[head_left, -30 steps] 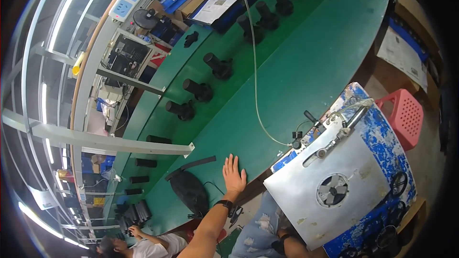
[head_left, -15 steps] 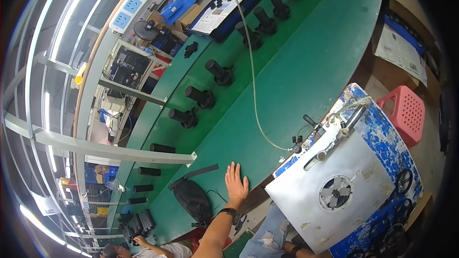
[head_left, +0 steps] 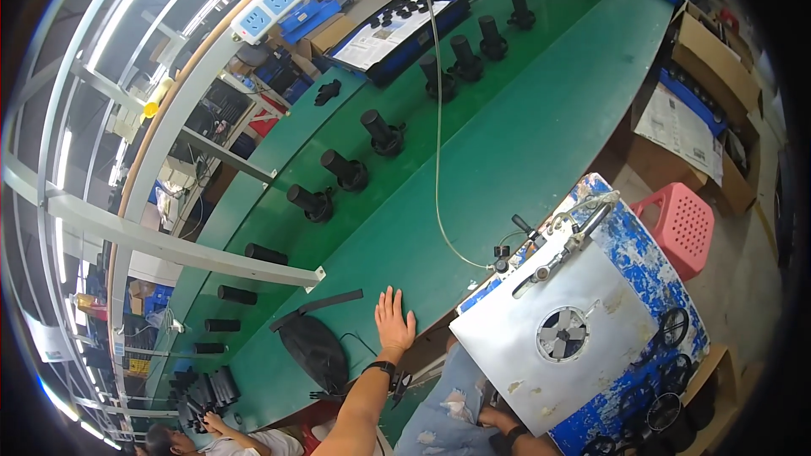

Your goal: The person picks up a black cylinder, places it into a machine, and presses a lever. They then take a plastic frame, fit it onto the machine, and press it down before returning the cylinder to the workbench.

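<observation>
My left hand point(head_left: 394, 323) lies flat on the near edge of the green workbench point(head_left: 498, 148), fingers spread and holding nothing. Left of it rests a black pouch point(head_left: 314, 353) with a strap and a thin cord. My right hand point(head_left: 491, 417) is low at my thigh, over ripped jeans; its fingers are mostly hidden. To the right stands a machine with a metal plate point(head_left: 528, 371), a round chuck-like opening point(head_left: 563, 333) and an air fitting with a lever point(head_left: 553, 266). Several black rings point(head_left: 673, 327) lie on its blue, paint-worn side.
Black cylindrical parts point(head_left: 342, 169) stand in a row along the bench's green strip. A thin hose point(head_left: 439, 152) hangs down to the machine. A pink stool point(head_left: 680, 228) and cardboard boxes point(head_left: 718, 55) are at right. Another person point(head_left: 228, 435) handles black cylinders at lower left.
The view has turned slightly, so the bench and machine sit further left in it. My left hand stays flat on the bench edge. More of a co-worker shows at the far end.
</observation>
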Demonstrator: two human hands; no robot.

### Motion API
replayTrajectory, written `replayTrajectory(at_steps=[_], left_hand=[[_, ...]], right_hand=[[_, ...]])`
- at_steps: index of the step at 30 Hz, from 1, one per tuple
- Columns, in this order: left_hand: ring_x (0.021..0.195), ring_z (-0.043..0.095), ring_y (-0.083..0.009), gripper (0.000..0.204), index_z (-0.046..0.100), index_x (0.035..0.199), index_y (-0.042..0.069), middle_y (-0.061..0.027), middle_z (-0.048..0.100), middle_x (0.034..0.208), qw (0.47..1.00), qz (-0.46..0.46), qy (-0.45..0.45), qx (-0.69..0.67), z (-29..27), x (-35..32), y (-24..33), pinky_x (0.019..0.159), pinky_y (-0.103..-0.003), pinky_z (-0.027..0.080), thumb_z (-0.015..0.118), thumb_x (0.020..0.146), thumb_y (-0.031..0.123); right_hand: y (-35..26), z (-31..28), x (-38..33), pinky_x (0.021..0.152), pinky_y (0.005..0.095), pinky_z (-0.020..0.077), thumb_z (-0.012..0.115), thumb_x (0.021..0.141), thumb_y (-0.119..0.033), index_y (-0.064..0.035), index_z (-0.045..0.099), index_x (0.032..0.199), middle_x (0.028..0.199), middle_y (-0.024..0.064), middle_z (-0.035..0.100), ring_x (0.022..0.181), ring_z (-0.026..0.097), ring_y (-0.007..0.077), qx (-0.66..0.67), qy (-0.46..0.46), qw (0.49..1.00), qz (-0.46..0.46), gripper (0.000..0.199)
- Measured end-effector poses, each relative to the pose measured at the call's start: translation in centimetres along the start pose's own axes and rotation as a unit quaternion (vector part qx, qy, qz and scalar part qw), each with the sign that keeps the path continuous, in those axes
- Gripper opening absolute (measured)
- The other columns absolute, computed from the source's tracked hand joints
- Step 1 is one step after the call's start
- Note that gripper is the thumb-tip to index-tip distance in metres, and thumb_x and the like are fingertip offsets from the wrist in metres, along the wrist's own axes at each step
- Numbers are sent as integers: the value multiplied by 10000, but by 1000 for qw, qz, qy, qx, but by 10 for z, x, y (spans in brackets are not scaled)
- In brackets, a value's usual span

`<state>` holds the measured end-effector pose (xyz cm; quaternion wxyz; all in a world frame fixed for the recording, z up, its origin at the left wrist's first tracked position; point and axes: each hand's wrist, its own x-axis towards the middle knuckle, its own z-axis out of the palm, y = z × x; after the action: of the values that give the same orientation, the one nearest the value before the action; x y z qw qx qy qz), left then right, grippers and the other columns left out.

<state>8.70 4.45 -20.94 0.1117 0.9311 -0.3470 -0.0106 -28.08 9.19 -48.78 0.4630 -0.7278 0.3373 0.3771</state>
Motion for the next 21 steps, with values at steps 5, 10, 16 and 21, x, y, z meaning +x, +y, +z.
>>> replayTrajectory(at_steps=[5,10,16,21], left_hand=[[1418,212,-351,634,342,1440,78,-136,252,1540,1000,1,9,0,0,-7,-6,1138,-501,171,515,866,284],[1419,211,-353,651,341,1436,56,-143,249,1540,1000,6,9,3,1,-3,-3,1137,-506,171,522,854,283],[1413,219,-362,645,351,1430,51,-148,265,1534,1000,10,14,0,1,0,-2,1135,-511,177,518,851,280],[1418,206,-364,649,342,1431,44,-157,247,1540,1000,25,8,-16,-5,5,-2,1135,-515,170,511,851,280]], right_hand=[[0,-17,-8,943,395,444,512,897,-239,-101,658,1149,1184,167,636,1087,595,278,-9,10,999,-29,322],[12,-38,-33,941,396,443,511,893,-243,-112,662,1147,1192,169,632,1093,593,278,2,39,997,-60,323],[8,-95,-113,917,386,458,543,866,-243,-98,681,1066,1064,142,677,1046,614,258,132,105,976,-141,283],[16,-120,-152,954,351,434,602,856,-293,-75,646,1168,1112,135,674,1041,613,259,180,125,971,-98,382]])
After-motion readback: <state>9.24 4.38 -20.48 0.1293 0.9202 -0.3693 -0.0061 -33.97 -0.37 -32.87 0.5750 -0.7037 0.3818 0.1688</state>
